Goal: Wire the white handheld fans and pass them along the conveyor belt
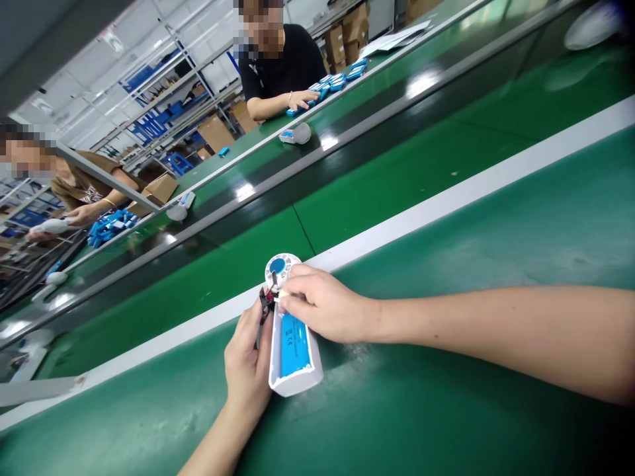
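A white handheld device housing is tilted over the near edge of the green work surface, its front uncovered. Inside its handle lies a blue battery pack with printed marks. The round head at its far end shows a vented ring with a blue disc. My left hand is closed along the housing's left side, fingertips by a small black part with a bit of red. From the right, my right hand pinches a small white connector at the handle's top; its fingertips partly cover it.
A green conveyor belt runs diagonally past a white edge strip. Across it, one person touches a row of blue battery packs; another person holds a white device near a blue pile. White devices lie along the line.
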`<act>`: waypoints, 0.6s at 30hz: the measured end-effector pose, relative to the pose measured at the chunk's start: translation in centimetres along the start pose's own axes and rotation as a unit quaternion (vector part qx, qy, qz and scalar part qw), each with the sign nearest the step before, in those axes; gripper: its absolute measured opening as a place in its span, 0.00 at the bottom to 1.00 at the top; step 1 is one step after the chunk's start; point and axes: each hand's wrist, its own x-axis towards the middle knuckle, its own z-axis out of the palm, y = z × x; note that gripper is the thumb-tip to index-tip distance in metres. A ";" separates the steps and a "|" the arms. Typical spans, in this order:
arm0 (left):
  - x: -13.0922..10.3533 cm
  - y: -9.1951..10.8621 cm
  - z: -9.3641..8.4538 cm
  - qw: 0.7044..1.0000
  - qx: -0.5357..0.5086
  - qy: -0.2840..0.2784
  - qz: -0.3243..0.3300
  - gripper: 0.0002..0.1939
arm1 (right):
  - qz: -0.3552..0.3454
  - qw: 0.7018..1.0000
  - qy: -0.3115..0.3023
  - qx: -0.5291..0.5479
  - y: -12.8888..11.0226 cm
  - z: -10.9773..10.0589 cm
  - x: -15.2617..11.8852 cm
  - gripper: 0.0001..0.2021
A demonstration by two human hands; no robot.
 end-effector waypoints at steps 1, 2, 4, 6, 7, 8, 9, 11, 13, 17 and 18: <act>0.0 0.0 0.0 1.000 0.002 0.000 0.001 0.20 | 0.000 1.000 0.000 0.000 0.0 0.0 0.0 0.12; 0.0 0.0 0.0 1.000 0.005 0.001 0.005 0.20 | -0.001 1.000 0.000 0.001 0.0 0.0 0.0 0.12; 0.0 0.2 -0.1 1.000 0.013 0.001 0.021 0.21 | -0.004 1.000 0.000 0.004 0.0 0.1 0.0 0.12; 0.1 0.3 -0.1 0.999 0.022 -0.002 0.044 0.21 | -0.008 1.000 0.000 0.008 0.0 0.1 -0.1 0.12; 0.2 0.4 -0.2 0.998 0.028 -0.004 0.057 0.21 | -0.008 1.000 0.001 0.009 0.1 0.1 -0.1 0.12; 0.2 0.5 -0.2 0.997 0.037 -0.006 0.069 0.21 | -0.008 1.000 0.003 0.010 0.1 0.1 -0.1 0.12; 0.3 0.5 -0.2 0.996 0.047 -0.009 0.078 0.21 | -0.005 1.000 0.006 0.010 0.1 0.2 -0.1 0.12; 0.3 0.4 -0.2 0.994 0.062 -0.012 0.088 0.22 | 0.003 1.000 0.010 0.008 0.2 0.3 -0.1 0.11; 0.2 0.3 -0.2 0.993 0.070 -0.013 0.096 0.22 | 0.005 1.000 0.014 0.001 0.3 0.4 -0.2 0.11; 0.0 0.5 -0.2 0.989 0.096 -0.013 0.116 0.24 | -0.010 0.999 0.035 -0.034 0.1 0.5 -0.4 0.10; -0.1 0.6 -0.2 0.987 0.105 -0.015 0.123 0.25 | -0.011 0.998 0.040 -0.046 0.1 0.5 -0.4 0.10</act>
